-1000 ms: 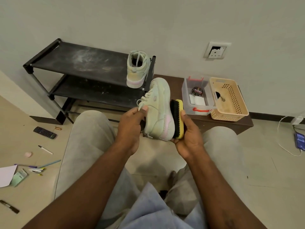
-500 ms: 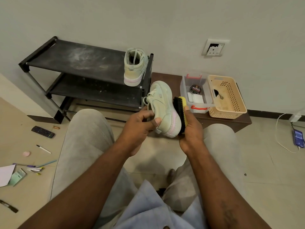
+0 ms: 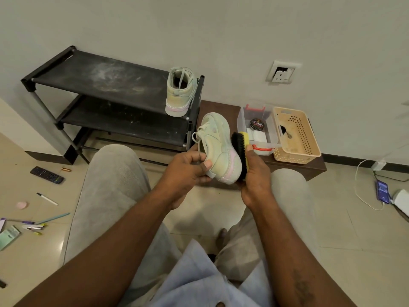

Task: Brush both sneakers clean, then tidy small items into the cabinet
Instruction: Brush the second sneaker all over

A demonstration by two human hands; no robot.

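Now | left hand (image 3: 186,171) grips scuffed sneaker (image 3: 218,145) | right hand (image 3: 255,176) holds black-bristled brush (image 3: 240,147)

The black two-tier shoe rack (image 3: 115,85) offers open room along its top shelf, left of the pale green high-top sneaker (image 3: 180,91) standing at the right end. On the low dark brown bench (image 3: 218,107), a bare strip lies between the rack and the clear plastic box (image 3: 243,121), with the beige perforated basket (image 3: 303,138) just beside the box. The left hand (image 3: 186,171) with the second pale green sneaker (image 3: 219,149) and the right hand (image 3: 254,173) with the black-bristled yellow brush (image 3: 241,149) block the near approach. On the tiled floor (image 3: 345,224), a black remote (image 3: 47,175) and a white marker pen (image 3: 47,198) lie to the left, and a blue phone (image 3: 382,191) on a white cable (image 3: 359,196) to the right.
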